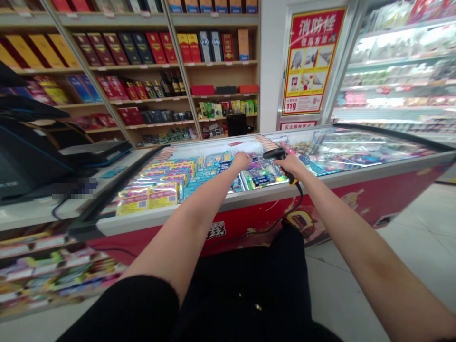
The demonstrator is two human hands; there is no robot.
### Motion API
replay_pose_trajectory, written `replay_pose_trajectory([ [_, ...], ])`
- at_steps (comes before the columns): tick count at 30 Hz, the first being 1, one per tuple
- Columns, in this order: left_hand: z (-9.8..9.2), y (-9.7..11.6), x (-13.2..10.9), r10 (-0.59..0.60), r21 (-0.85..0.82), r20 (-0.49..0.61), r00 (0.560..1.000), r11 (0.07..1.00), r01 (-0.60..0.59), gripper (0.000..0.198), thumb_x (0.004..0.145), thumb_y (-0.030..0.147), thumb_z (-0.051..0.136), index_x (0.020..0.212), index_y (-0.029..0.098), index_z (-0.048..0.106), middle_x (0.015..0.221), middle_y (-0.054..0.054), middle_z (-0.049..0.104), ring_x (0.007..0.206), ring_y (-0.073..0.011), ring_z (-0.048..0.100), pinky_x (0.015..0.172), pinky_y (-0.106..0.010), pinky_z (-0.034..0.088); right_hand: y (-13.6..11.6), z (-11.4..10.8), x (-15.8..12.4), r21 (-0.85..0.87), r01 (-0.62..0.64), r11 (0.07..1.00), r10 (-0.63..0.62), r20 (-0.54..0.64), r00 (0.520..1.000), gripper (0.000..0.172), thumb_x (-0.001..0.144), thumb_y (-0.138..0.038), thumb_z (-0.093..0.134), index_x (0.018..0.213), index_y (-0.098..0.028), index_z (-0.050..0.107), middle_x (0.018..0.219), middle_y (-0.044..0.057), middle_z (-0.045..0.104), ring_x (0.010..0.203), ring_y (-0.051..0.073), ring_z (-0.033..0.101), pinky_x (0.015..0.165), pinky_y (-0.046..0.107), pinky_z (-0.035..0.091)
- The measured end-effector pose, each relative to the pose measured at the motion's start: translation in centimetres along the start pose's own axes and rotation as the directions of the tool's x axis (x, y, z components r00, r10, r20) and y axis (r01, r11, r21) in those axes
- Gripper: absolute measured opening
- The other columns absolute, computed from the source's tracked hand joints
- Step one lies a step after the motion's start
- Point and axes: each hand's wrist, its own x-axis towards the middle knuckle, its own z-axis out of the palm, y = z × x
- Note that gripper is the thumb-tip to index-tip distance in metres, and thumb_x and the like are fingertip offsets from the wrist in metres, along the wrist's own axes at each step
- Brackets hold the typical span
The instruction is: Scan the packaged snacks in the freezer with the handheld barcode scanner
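Note:
In my right hand (pixel 292 164) is a black and yellow handheld barcode scanner (pixel 273 153), its head pointing left and its cable hanging down over the freezer front. My left hand (pixel 242 160) reaches over the open chest freezer (pixel 123 223), its fingers closed. Something small may be in them, but I cannot make it out. Below and around both hands lie packaged ice creams, including blue packs (pixel 264 180) in a wire basket. Yellow and pink packs (pixel 163 194) stand in rows to the left, with light-blue packs (pixel 195 183) beside them.
A counter (pixel 80 203) with a dark checkout machine (pixel 26 152) adjoins the freezer on the left. Shelves (pixel 153 66) of boxes and bottles stand behind. A red and yellow poster (pixel 313 61) hangs on the wall, with a lit display fridge (pixel 399 90) to its right.

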Motion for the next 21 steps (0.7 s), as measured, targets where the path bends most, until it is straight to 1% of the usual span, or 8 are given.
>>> replay_pose_trajectory([
  [2,-0.2,-0.6,-0.1,0.014,-0.018,-0.005,1.0,1.0,-0.014,0.024,0.09,0.03,0.059,0.082,0.015,0.077,0.083,-0.008,0.075,0.09,-0.0206,0.069,0.081,-0.022,0.048,-0.2,0.5,-0.1,0.007,0.005,1.0,-0.005,0.004,1.0,0.024,0.085,-0.018,0.07,0.068,-0.016,0.054,0.045,-0.002,0.05,0.037,0.01,0.045,0.038,0.022,0.038],
  [5,-0.8,-1.7,-0.7,0.02,-0.053,-0.016,1.0,0.998,-0.021,0.022,0.088,0.028,0.06,0.087,0.015,0.078,0.088,-0.008,0.076,0.09,-0.0205,0.069,0.08,-0.023,0.049,-0.3,1.3,-0.2,0.025,0.006,1.0,-0.007,0.011,1.0,0.023,0.085,-0.018,0.068,0.069,-0.017,0.053,0.045,-0.002,0.05,0.037,0.011,0.045,0.038,0.023,0.038],
  [9,-2.0,-3.3,-2.3,0.035,-0.066,-0.033,0.999,0.997,-0.038,0.023,0.087,0.028,0.061,0.091,0.015,0.079,0.093,-0.008,0.077,0.092,-0.021,0.068,0.083,-0.025,0.05,-0.6,2.5,-0.3,0.041,0.019,0.999,-0.019,0.019,1.0,0.025,0.085,-0.02,0.07,0.07,-0.019,0.05,0.046,-0.004,0.05,0.038,0.011,0.046,0.038,0.022,0.038],
  [12,-2.7,-4.8,-3.9,0.053,-0.065,-0.021,0.998,0.996,-0.055,0.022,0.087,0.028,0.062,0.094,0.016,0.079,0.094,-0.006,0.077,0.094,-0.0199,0.068,0.085,-0.025,0.05,-0.9,3.4,-0.6,0.039,0.029,0.999,-0.03,0.025,0.999,0.025,0.086,-0.021,0.07,0.07,-0.019,0.051,0.047,-0.003,0.051,0.038,0.011,0.046,0.038,0.022,0.037],
  [16,-3.0,-7.1,-6.0,0.047,-0.039,-0.006,0.999,0.998,-0.047,0.021,0.087,0.03,0.065,0.099,0.018,0.079,0.1,-0.005,0.077,0.098,-0.0198,0.069,0.086,-0.023,0.05,-1.7,4.5,-1.0,0.004,0.023,1.0,-0.023,0.034,0.999,0.026,0.086,-0.023,0.07,0.068,-0.018,0.052,0.048,-0.001,0.052,0.038,0.012,0.047,0.038,0.024,0.039],
  [21,-2.9,-9.5,-8.3,0.049,0.033,0.005,0.999,0.998,-0.049,0.022,0.089,0.032,0.064,0.102,0.018,0.077,0.108,-0.006,0.076,0.102,-0.0214,0.068,0.089,-0.025,0.049,-2.9,5.9,-1.7,-0.024,0.051,0.998,-0.05,0.047,0.998,0.025,0.085,-0.024,0.073,0.07,-0.017,0.055,0.05,-0.001,0.053,0.039,0.012,0.047,0.039,0.023,0.039],
])
